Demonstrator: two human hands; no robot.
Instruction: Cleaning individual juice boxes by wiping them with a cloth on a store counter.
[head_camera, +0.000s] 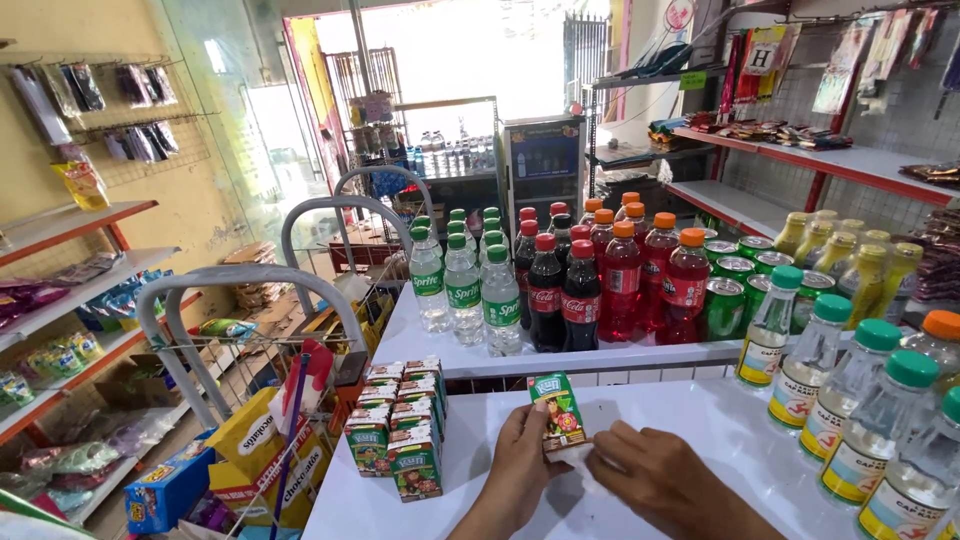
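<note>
A small green juice carton (558, 408) stands on the white lower shelf (680, 410) near its front. My left hand (518, 463) grips the carton from the left and below. My right hand (655, 472) touches its lower right edge with the fingertips. To the left, several more small cartons (400, 425) of the same kind stand in rows on the same shelf.
On the upper shelf (560, 358) stand clear soda bottles (463, 283), dark cola bottles (560, 283), red drink bottles (650, 270) and green cans (735, 285). Clear bottles with green caps (860, 400) line the right. A trolley (250, 400) with boxes stands on the left.
</note>
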